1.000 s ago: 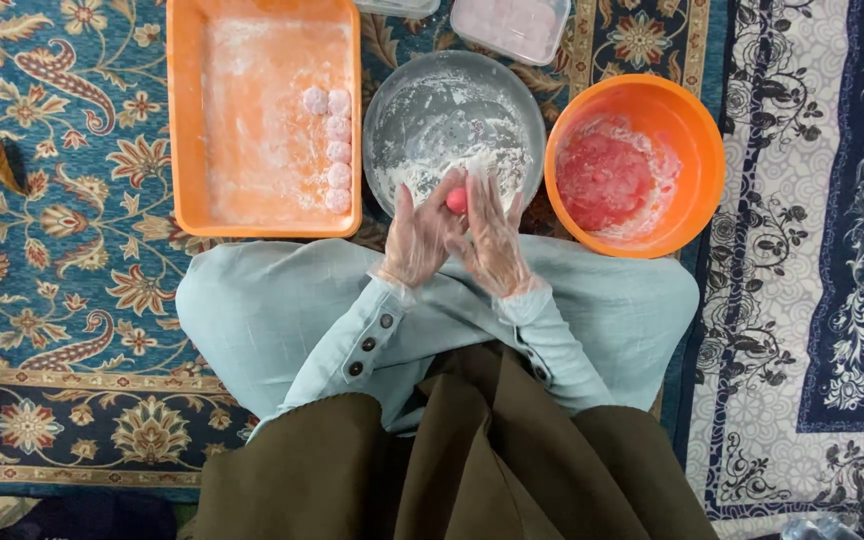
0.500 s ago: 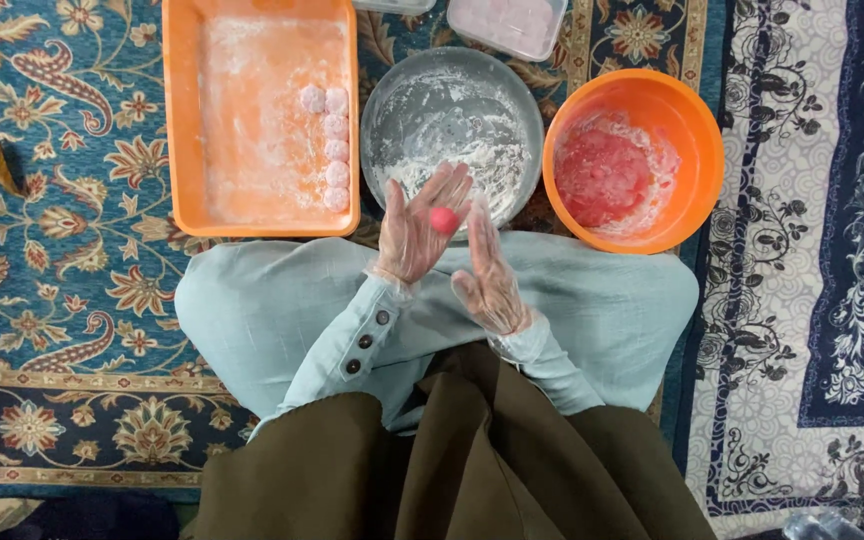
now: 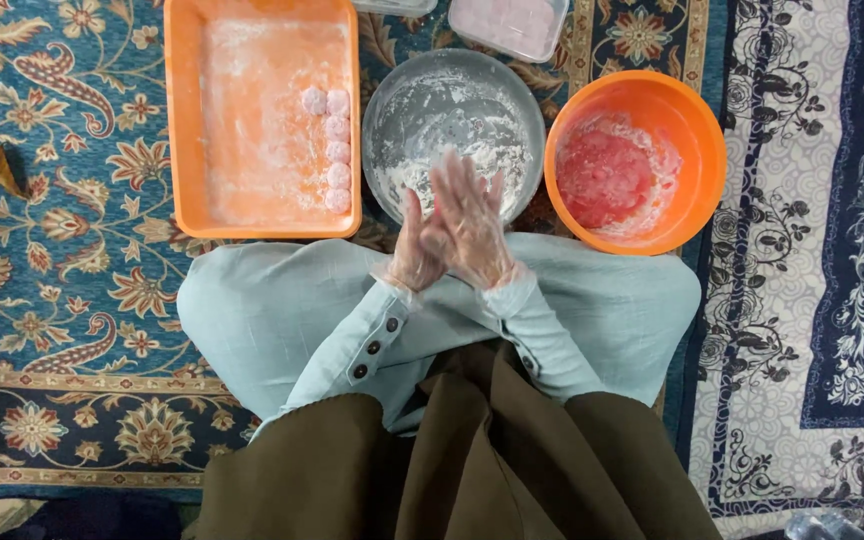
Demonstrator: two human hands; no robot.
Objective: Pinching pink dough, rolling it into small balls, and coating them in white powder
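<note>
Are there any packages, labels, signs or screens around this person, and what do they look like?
No labels, signs or screens show. Only containers:
Clear plastic tub, top edge, right of centre: rectangular, pale pink contents.
Second clear container, top edge, left of it: only its rim shows.
Orange tray, upper left: rectangular, floured, a column of pale pink balls.
Metal bowl, centre: round, white flour.
Orange bowl, right: round, pink paste.
</note>
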